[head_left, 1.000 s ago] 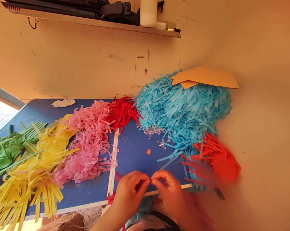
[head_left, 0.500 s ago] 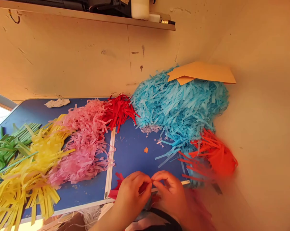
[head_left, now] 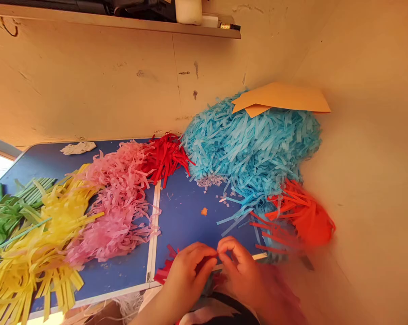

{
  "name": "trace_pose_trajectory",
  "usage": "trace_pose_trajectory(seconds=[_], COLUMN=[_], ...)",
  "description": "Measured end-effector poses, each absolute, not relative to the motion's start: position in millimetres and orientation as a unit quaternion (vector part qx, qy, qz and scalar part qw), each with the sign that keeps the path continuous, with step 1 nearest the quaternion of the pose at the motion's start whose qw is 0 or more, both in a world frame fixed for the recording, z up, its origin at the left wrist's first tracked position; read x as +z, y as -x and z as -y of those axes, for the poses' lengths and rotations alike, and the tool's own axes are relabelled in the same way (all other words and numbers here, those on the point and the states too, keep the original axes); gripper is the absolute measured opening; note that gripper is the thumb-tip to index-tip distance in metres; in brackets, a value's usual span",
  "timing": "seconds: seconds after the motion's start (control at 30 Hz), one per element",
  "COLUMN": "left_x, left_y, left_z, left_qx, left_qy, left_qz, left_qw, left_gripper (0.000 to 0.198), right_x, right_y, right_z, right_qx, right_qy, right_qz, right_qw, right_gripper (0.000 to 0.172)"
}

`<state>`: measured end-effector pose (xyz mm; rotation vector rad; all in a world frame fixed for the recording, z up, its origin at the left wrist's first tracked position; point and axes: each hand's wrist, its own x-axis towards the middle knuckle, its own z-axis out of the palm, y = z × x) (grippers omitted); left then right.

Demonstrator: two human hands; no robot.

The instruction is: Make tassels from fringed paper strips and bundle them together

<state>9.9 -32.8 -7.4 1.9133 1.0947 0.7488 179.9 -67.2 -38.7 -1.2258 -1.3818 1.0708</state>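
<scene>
My left hand (head_left: 189, 270) and my right hand (head_left: 238, 267) meet fingertip to fingertip above the front edge of the blue table (head_left: 187, 223). Both are closed in a pinch; whatever lies between the fingers is too small to make out. Dark red paper strips (head_left: 166, 265) show just left of my left hand, partly hidden by it. Beyond my right hand lies a bunch of bright orange-red paper strips (head_left: 303, 216) at the table's right side. A small orange scrap (head_left: 204, 211) rests on the table ahead of my hands.
A large heap of light blue fringed paper (head_left: 251, 144) carries an orange sheet (head_left: 281, 98). Leftward lie red fringe (head_left: 166, 155), pink fringe (head_left: 118, 198), yellow fringe (head_left: 51, 225) and green strips (head_left: 7, 221). A crumpled white piece (head_left: 78, 148) sits at the back. Overhead runs a shelf (head_left: 122, 25).
Both hands stay pinched together, now slightly farther right. The thumb and forefinger of my left hand look a little more stretched out. The paper piles lie as before.
</scene>
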Motion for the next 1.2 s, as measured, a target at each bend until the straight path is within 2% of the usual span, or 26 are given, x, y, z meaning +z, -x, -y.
trace_pose_trajectory(seconds=[0.1,0.27,0.4,0.5,0.6,0.7,0.8,0.87,1.07,1.2], left_x=[-7,-12,-14,-11,-8,-6,-6,-6,-9,-11], left_y=[-7,-8,-8,-4,-2,-4,-5,-4,-1,-6], left_z=[32,36,37,37,35,33,34,36,41,43], left_qx=[0.291,0.318,0.332,0.329,0.307,0.285,0.280,0.279,0.257,0.302], left_qy=[-0.745,-0.764,-0.769,-0.769,-0.783,-0.794,-0.788,-0.785,-0.805,-0.812], left_qz=[-0.456,-0.460,-0.454,-0.436,-0.407,-0.395,-0.394,-0.394,-0.403,-0.392], left_qw=[0.391,0.322,0.304,0.333,0.356,0.364,0.382,0.387,0.351,0.310], left_gripper=[0.013,0.011,0.011,0.009,0.013,0.008,0.017,0.015,0.015,0.007], right_x=[-34,-30,-31,-33,-33,-30,-27,-25,-27,-24], right_y=[-182,-182,-184,-188,-189,-189,-189,-189,-191,-192], right_z=[68,70,68,66,67,71,76,78,85,88], right_qx=[0.432,0.427,0.487,0.507,0.450,0.414,0.405,0.396,0.378,0.356], right_qy=[0.513,0.519,0.530,0.510,0.505,0.506,0.508,0.514,0.531,0.530], right_qz=[0.579,0.600,0.531,0.517,0.571,0.605,0.607,0.607,0.606,0.624], right_qw=[0.463,0.434,0.448,0.464,0.464,0.454,0.457,0.459,0.456,0.451], right_gripper=[0.010,0.013,0.015,0.003,0.013,0.012,0.013,0.013,0.014,0.013])
